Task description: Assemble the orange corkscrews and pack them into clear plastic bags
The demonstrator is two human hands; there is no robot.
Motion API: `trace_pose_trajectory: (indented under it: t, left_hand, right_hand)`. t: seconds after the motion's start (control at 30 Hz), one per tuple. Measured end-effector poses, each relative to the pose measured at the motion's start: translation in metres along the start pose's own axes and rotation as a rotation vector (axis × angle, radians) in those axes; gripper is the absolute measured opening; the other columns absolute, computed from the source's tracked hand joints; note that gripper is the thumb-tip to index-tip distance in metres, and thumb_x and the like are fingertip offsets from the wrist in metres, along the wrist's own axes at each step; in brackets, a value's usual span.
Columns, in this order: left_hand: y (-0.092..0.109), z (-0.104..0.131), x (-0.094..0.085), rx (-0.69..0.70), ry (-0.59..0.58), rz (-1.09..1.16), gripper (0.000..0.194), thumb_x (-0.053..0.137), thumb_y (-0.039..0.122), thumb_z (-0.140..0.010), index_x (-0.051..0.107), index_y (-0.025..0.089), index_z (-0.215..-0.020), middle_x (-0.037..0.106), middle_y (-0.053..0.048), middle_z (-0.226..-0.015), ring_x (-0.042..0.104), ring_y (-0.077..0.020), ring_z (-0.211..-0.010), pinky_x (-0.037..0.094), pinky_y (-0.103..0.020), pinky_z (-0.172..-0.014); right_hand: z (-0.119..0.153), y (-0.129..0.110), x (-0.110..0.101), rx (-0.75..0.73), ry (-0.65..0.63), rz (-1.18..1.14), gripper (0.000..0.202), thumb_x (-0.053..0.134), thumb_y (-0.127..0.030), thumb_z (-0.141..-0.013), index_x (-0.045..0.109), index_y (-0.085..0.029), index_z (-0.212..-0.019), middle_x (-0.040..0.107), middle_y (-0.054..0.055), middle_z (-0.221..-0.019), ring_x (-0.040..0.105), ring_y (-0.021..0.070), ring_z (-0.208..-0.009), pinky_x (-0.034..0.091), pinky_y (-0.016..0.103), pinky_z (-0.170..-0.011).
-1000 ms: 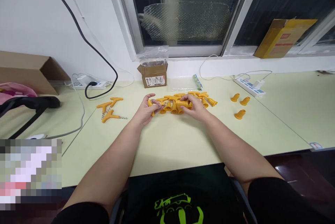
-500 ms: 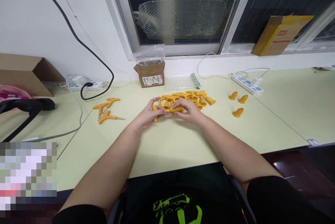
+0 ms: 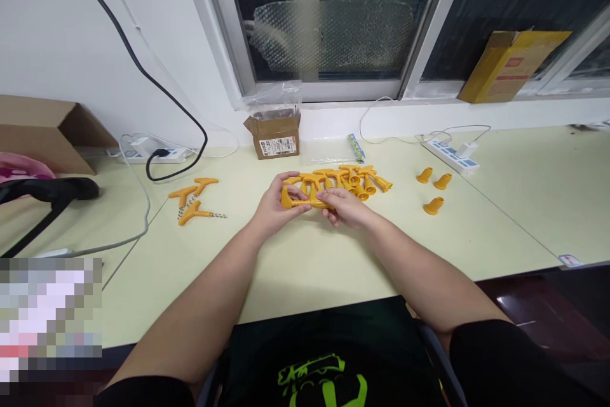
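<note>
My left hand (image 3: 277,209) is closed on the T-shaped end of a yellow corkscrew (image 3: 287,198). My right hand (image 3: 344,207) pinches the other end of the same piece, where a yellow sleeve partly shows under the fingers. Just behind both hands lies a pile of yellow T-handles and hollow sleeves (image 3: 369,183). Three T-handled corkscrews (image 3: 190,212) with bare metal spirals lie on the table to the left. Three separate yellow sleeves (image 3: 433,206) stand or lean at the right.
A small brown box (image 3: 276,140) and a clear plastic bag (image 3: 326,151) are by the wall. Power strips (image 3: 450,154) with cables lie at the back. A black stand-like object (image 3: 57,194) is at the left, near a larger carton (image 3: 42,131).
The fingers of both hands have shifted around the held corkscrew. My right hand now has its thumb on top and its other fingers curled beneath. The loose pieces have not moved.
</note>
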State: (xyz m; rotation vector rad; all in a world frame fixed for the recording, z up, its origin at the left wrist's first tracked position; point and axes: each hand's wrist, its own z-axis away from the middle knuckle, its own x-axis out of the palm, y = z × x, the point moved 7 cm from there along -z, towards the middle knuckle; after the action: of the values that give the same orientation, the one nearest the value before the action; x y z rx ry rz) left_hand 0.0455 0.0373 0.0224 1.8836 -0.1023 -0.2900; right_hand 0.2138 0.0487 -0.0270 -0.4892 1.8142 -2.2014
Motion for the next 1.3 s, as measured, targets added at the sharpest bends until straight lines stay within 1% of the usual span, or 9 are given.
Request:
trace_pose_trajectory:
  t: [0.1, 0.2, 0.33, 0.47, 0.67, 0.87, 1.07, 1.17, 1.3]
  left_hand:
    - [0.007, 0.005, 0.007, 0.036, -0.06, -0.05, 0.072, 0.094, 0.025, -0.067, 0.058, 0.024, -0.13, 0.075, -0.004, -0.093, 0.073, -0.0225, -0.095, 0.053, -0.04, -0.101]
    - [0.008, 0.006, 0.009, 0.011, -0.051, -0.016, 0.068, 0.094, 0.024, -0.066, 0.061, 0.024, -0.125, 0.075, -0.004, -0.092, 0.074, -0.0244, -0.095, 0.053, -0.04, -0.1]
    - [0.0, 0.002, 0.001, -0.046, 0.033, 0.042, 0.067, 0.094, 0.024, -0.067, 0.058, 0.024, -0.123, 0.074, -0.003, -0.088, 0.073, -0.0213, -0.089, 0.054, -0.036, -0.093]
    - [-0.01, -0.004, -0.004, -0.115, 0.065, 0.136, 0.069, 0.093, 0.027, -0.069, 0.051, 0.025, -0.124, 0.072, 0.0, -0.086, 0.072, -0.0185, -0.083, 0.056, -0.035, -0.089]
    - [0.002, 0.0, -0.004, -0.055, 0.051, 0.108, 0.074, 0.097, 0.025, -0.062, 0.053, 0.025, -0.121, 0.07, 0.001, -0.081, 0.071, -0.0192, -0.087, 0.055, -0.035, -0.09]
    - [0.008, 0.005, -0.001, -0.006, 0.036, 0.05, 0.075, 0.097, 0.022, -0.061, 0.054, 0.027, -0.123, 0.071, 0.001, -0.082, 0.072, -0.0205, -0.089, 0.054, -0.039, -0.098]
    - [-0.002, 0.0, -0.001, 0.004, 0.017, 0.025, 0.072, 0.093, 0.028, -0.07, 0.049, 0.026, -0.127, 0.071, 0.0, -0.086, 0.071, -0.0183, -0.088, 0.056, -0.036, -0.092]
    - [-0.01, -0.002, 0.003, -0.067, -0.031, 0.095, 0.067, 0.09, 0.034, -0.074, 0.048, 0.026, -0.125, 0.069, 0.0, -0.086, 0.068, -0.0153, -0.072, 0.058, -0.032, -0.074]
    - [-0.023, -0.006, 0.003, -0.185, 0.004, 0.198, 0.06, 0.091, 0.037, -0.071, 0.053, 0.024, -0.116, 0.067, 0.002, -0.083, 0.055, -0.0082, -0.055, 0.044, -0.021, -0.052]
  right_hand:
    - [0.005, 0.009, 0.001, 0.211, -0.036, -0.024, 0.041, 0.068, -0.061, -0.087, 0.058, -0.022, -0.086, 0.051, -0.007, -0.051, 0.033, 0.0064, -0.034, 0.023, 0.019, -0.031]
    - [0.007, 0.011, 0.0, 0.236, -0.059, 0.029, 0.042, 0.061, -0.064, -0.09, 0.056, -0.022, -0.087, 0.049, -0.006, -0.051, 0.033, 0.0075, -0.035, 0.022, 0.02, -0.032]
    - [0.007, -0.015, -0.004, -0.217, -0.002, 0.197, 0.041, 0.075, -0.054, -0.083, 0.055, -0.026, -0.104, 0.066, 0.0, -0.085, 0.061, 0.0153, -0.065, 0.053, 0.028, -0.056]
    - [0.016, -0.037, -0.009, -0.604, 0.143, 0.446, 0.037, 0.08, -0.045, -0.08, 0.064, -0.024, -0.106, 0.067, 0.008, -0.113, 0.065, 0.0234, -0.101, 0.057, 0.038, -0.087]
    - [0.004, -0.017, -0.008, -0.293, 0.007, 0.122, 0.041, 0.083, -0.05, -0.077, 0.065, -0.022, -0.1, 0.071, 0.001, -0.081, 0.064, 0.0155, -0.064, 0.059, 0.033, -0.065]
    - [0.007, -0.015, -0.006, -0.117, -0.083, -0.069, 0.044, 0.092, -0.044, -0.067, 0.066, -0.018, -0.091, 0.071, 0.0, -0.075, 0.061, 0.0098, -0.055, 0.058, 0.026, -0.057]
    - [0.002, -0.009, -0.002, -0.094, -0.077, -0.055, 0.049, 0.085, -0.058, -0.072, 0.056, -0.021, -0.088, 0.069, -0.002, -0.069, 0.06, 0.0107, -0.052, 0.056, 0.026, -0.052]
    - [-0.001, -0.007, -0.003, -0.114, -0.045, -0.01, 0.049, 0.081, -0.062, -0.075, 0.055, -0.022, -0.087, 0.067, -0.003, -0.068, 0.057, 0.0105, -0.051, 0.052, 0.025, -0.05]
    - [0.001, -0.016, -0.005, -0.275, 0.003, 0.1, 0.042, 0.077, -0.057, -0.081, 0.056, -0.023, -0.093, 0.065, -0.003, -0.073, 0.055, 0.0121, -0.056, 0.048, 0.026, -0.053]
